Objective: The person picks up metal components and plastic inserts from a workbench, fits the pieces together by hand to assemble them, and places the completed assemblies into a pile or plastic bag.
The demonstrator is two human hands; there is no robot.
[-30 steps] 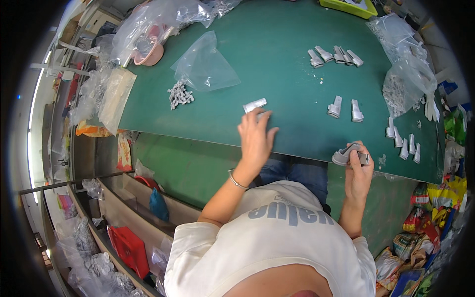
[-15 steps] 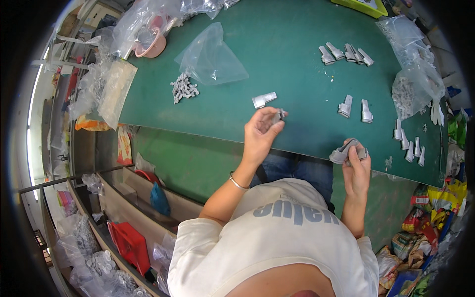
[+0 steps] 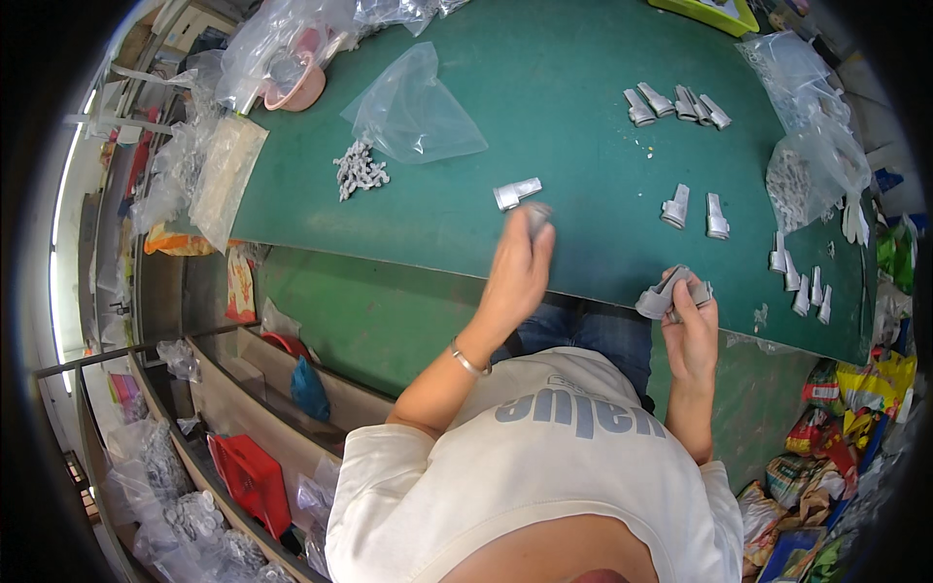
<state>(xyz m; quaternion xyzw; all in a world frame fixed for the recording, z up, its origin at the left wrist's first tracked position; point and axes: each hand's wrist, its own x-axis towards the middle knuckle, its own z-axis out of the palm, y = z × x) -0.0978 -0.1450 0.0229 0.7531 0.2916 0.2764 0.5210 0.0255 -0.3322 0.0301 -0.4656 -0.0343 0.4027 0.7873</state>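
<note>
The left hand (image 3: 520,267) is stretched forward, fingers curled (a bracelet is worn at the wrist). The right hand (image 3: 688,325) is held closed, near the body.

Desk (image 3: 583,117): plain dark green surface, no pattern. Moulded parts (image 3: 675,100) on it: uniform silver-grey; same grey noted for the part (image 3: 516,192) beside the left hand (image 3: 520,272) and the part (image 3: 666,296) at the right hand (image 3: 690,330). Small pieces in a heap (image 3: 360,170): pale grey. Plastic bag (image 3: 413,112): clear, colourless. Bowl (image 3: 301,89): pink. Bracelet (image 3: 468,360): silver. Shirt (image 3: 544,486): white with grey lettering. Trousers (image 3: 593,330): blue denim.
</note>
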